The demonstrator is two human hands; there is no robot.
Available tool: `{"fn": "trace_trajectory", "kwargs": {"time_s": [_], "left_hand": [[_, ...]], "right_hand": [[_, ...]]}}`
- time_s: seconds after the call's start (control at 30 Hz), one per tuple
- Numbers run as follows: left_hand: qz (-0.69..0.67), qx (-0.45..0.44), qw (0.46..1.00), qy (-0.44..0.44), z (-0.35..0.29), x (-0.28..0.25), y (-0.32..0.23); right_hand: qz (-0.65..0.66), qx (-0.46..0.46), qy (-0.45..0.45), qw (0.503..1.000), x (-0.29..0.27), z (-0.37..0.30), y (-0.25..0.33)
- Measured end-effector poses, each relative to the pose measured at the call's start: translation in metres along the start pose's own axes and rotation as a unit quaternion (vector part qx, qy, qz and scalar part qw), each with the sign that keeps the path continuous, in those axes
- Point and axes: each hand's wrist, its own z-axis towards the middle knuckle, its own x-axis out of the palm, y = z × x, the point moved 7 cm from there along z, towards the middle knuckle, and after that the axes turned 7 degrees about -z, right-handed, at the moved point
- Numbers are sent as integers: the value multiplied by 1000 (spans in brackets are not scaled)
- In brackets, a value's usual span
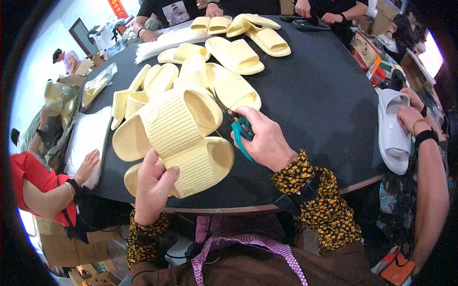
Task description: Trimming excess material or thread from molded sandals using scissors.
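No wording can be read with certainty. Far beyond the left hand (155,188), high on the wall, a red banner (117,8) bears a column of gold characters, too small and blurred to make out. Well beyond the right hand (265,138), off to its right past the edge of the tabletop (315,95), a tan package (366,49) shows dark, script-like marks, likewise unclear. Just above the left hand's fingertips, the strap of the upper pale yellow slipper (179,119) carries a small raised patch (151,116); whether it has lettering cannot be told.
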Motion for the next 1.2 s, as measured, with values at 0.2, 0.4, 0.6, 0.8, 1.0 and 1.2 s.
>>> {"fn": "trace_trajectory", "kwargs": {"time_s": [0.2, 0.4, 0.6, 0.8, 1.0, 1.2], "left_hand": [[16, -2, 999, 38, 0, 1, -2], [4, -8, 1000, 26, 0, -3, -2], [-69, -50, 996, 36, 8, -3, 18], [-120, -65, 989, 55, 22, 14, 26], [-34, -60, 997, 45, 23, 6, 29], [115, 8, 993, -3, 20, -10, 23]], "right_hand": [[11, -19, -28, 999, -2, -2, 0], [41, -15, -2, 999, 4, -1, -1], [36, 2, -25, 999, 5, -3, -7], [86, 15, -57, 995, -2, -1, -7], [96, 30, -46, 994, 1, -1, -13], [106, 44, -41, 993, -1, 0, -12]]}}
